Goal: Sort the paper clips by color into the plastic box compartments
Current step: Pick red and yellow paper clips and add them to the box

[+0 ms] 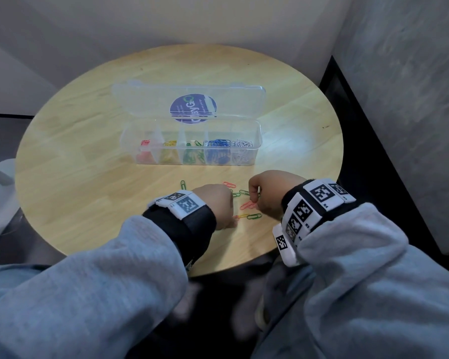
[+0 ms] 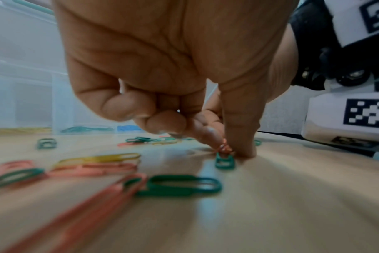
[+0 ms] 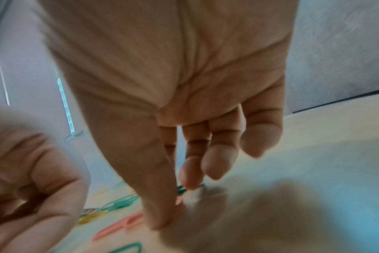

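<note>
A clear plastic box [image 1: 130, 143] stands open mid-table, its compartments holding red, yellow, green, blue and white clips. Loose paper clips lie in front of it: red [image 1: 248, 205], yellow [image 1: 241, 216] and green [image 1: 254, 216]. My left hand [image 2: 227, 149] is down on the table, thumb and forefinger pinching a red paper clip [image 2: 224, 148] beside a small green one [image 2: 224, 160]. Just right of it, my right hand [image 3: 175, 196] reaches down, its thumb tip on the wood by a red clip [image 3: 180, 202]. Its fingers are loosely extended and nothing is gripped.
The round wooden table [image 1: 88, 151] has its front edge just under my wrists. The box lid [image 1: 151, 99] lies flat behind the box. A lone green clip [image 1: 183, 183] lies left of the pile. Grey walls close in behind and to the right.
</note>
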### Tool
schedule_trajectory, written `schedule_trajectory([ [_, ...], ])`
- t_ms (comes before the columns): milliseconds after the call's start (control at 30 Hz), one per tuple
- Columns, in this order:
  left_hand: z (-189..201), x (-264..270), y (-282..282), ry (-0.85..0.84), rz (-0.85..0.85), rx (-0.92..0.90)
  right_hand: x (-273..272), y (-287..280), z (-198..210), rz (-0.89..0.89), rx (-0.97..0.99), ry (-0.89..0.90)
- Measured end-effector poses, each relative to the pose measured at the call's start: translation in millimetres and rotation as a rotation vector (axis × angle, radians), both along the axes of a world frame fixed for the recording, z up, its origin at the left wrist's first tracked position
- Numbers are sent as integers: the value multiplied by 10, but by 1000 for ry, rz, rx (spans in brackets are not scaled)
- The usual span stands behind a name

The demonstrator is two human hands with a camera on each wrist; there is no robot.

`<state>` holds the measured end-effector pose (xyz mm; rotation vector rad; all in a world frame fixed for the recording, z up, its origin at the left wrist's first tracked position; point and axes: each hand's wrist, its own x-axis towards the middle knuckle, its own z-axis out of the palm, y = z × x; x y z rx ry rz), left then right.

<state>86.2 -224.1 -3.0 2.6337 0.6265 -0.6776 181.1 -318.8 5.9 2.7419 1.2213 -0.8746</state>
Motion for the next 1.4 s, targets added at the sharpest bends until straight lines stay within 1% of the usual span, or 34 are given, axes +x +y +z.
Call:
schedule_trajectory([
  [100, -5, -2, -1, -4, -3, 7, -4, -3, -4, 33, -15, 19],
  [167, -5, -3, -2, -3, -17, 18, -2, 11, -12, 58, 4, 60],
  [233, -6, -6, 4, -1, -24, 27, -19, 28, -27, 74, 30, 64],
  [400, 4, 3, 25, 15, -40, 45, -52, 64, -94, 32, 81, 36],
  [500, -6, 9, 18, 37, -53, 65, -42, 77, -83, 66, 58, 62],
  [667, -15, -32, 16, 31, -59, 101, -33, 96, -72, 108, -10, 34],
  [800, 32, -43, 77, 3, -48, 61, -31, 118, -80, 119, -49, 43],
  [867, 76, -48, 148, -52, 10, -29, -44, 123, -71, 131, -52, 31],
  [1000, 193, -98, 373, -192, 207, -365, -60, 110, -62, 92, -37, 64],
  [1100, 259, -153, 533, -291, 385, -609, -32, 87, -32, 18, 42, 120],
  [1200, 285, -213, 656, -368, 568, -773, 36, 70, 35, -78, 211, 243],
  [1300, 303, -275, 722, -427, 695, -892, 91, 83, 69, -220, 378, 453],
  [1400, 313, -336, 785, -479, 852, -1053, 105, 134, 83, -331, 484, 673],
])
